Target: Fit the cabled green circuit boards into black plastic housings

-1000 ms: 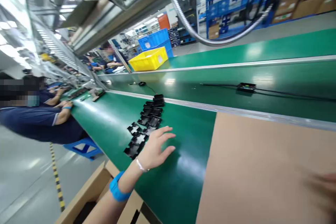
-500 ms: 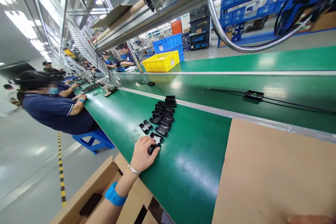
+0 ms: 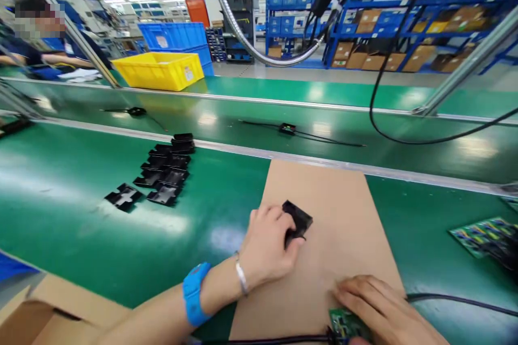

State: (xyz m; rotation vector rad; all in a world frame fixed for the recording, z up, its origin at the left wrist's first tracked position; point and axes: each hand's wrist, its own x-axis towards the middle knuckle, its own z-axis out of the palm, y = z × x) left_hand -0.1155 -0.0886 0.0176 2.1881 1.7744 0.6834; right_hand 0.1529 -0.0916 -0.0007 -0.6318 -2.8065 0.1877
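Note:
My left hand [image 3: 269, 240], with a blue wrist strap and a silver bracelet, grips a small black plastic housing [image 3: 298, 221] between thumb and fingers. It is over the cardboard sheet [image 3: 324, 188]. At the sheet's near edge, my right hand [image 3: 376, 304] is closed over a green circuit board [image 3: 343, 324], whose lower part is cut off by the frame. A black cable [image 3: 271, 340] runs left from the board, and another cable [image 3: 461, 297] emerges to the right of my right hand. Several more black housings [image 3: 164, 194] sit in a cluster on the green bench to the left.
Green circuit boards [image 3: 481, 234] lie at the right. On the lane behind are a small cabled module [image 3: 287, 129] and another black one [image 3: 136, 111]. A yellow bin [image 3: 162, 73] stands farther back. A metal hose [image 3: 259, 56] and black cord [image 3: 378, 113] hang ahead.
My left hand has moved right from the housing cluster, carrying one housing to the cardboard. The view has turned right, and my right hand with the circuit board has come into sight.

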